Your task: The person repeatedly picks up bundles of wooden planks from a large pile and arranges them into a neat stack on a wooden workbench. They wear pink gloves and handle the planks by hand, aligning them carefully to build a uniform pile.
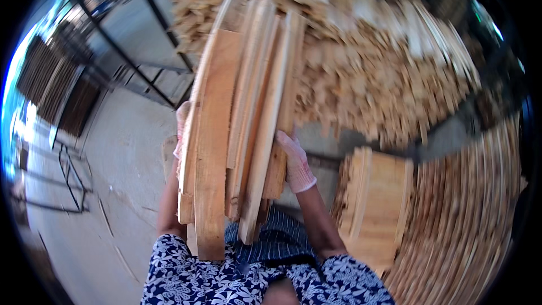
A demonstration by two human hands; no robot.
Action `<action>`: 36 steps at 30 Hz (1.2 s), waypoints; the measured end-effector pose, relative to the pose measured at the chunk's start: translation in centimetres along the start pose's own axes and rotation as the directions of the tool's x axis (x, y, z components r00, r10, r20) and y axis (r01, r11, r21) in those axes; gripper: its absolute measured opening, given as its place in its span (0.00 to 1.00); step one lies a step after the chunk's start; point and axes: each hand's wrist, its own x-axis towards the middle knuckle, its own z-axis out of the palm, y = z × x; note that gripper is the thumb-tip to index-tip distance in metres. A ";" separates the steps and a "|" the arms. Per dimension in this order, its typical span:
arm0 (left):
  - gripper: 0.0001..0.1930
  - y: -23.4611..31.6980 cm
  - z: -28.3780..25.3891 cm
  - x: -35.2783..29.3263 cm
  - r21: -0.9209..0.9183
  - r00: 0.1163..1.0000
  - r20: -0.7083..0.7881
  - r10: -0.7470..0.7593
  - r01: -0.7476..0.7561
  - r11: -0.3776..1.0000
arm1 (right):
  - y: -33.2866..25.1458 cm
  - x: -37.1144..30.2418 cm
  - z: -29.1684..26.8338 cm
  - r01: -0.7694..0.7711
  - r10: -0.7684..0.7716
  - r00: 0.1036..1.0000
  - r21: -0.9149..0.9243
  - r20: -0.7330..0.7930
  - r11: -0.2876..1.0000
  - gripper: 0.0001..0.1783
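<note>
A thick bundle of wooden slats [215,135] is held up in front of my body, its long side pointing away from me. The slats differ in length, so their near ends are uneven. My left hand [182,127], in a pale pinkish glove, presses against the bundle's left side, most of it hidden behind the wood. On the right side, my right hand [294,161] grips the bundle in a white and pink glove. Its fingers go out of sight beneath the slats.
Ahead lies a big heap of loose wooden slats [361,79]. To my right stand a stack of wooden boards [377,197] and long rows of stacked slats [463,209]. Dark metal frames [121,51] stand at the left, with stacked boards [48,76] beyond. Thin strips litter the concrete floor [127,164].
</note>
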 end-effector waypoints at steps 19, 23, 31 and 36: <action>0.32 -47.2 12.6 4.5 0.690 0.569 0.193 -0.799 0.501 0.523 | 2.8 -22.8 -25.6 0.617 -0.298 0.361 -0.013 -0.884 0.787 0.46; 0.42 -62.8 15.1 4.9 0.926 0.182 0.005 -0.983 0.371 0.073 | 6.1 -24.8 -37.8 0.618 -0.219 0.103 -0.110 -0.970 0.779 0.52; 0.65 -74.4 7.7 -0.6 0.316 0.476 -0.099 -0.874 -0.818 -0.481 | 13.7 -25.6 -46.3 0.523 -0.118 -0.030 -0.117 -0.993 0.844 0.54; 0.65 -75.4 8.1 1.3 0.402 0.464 -0.098 -0.881 -0.791 -0.461 | 12.8 -29.4 -44.0 0.682 -0.043 0.034 -0.008 -0.998 0.732 0.51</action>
